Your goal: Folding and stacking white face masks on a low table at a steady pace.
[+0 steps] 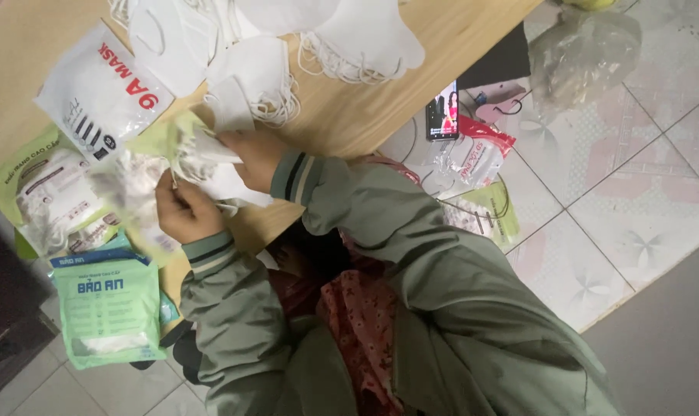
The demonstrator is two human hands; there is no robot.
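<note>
My left hand (184, 212) grips the edge of a thin, pale green plastic pouch (160, 150) lying over the front edge of the wooden table (372, 108). My right hand (253, 154) is closed on a small stack of white face masks (226, 181) at the pouch's mouth, partly inside it. Both sleeves are grey-green with striped cuffs. A loose pile of white face masks (288, 46) with ear loops lies just beyond my hands.
A white mask pouch (95, 88) and a green filled pouch (45, 196) lie at the table's left. Another green-and-blue pouch (110, 308) hangs off the edge. On the tiled floor to the right are a lit phone (443, 112), more pouches (480, 154) and a clear plastic bag (584, 50).
</note>
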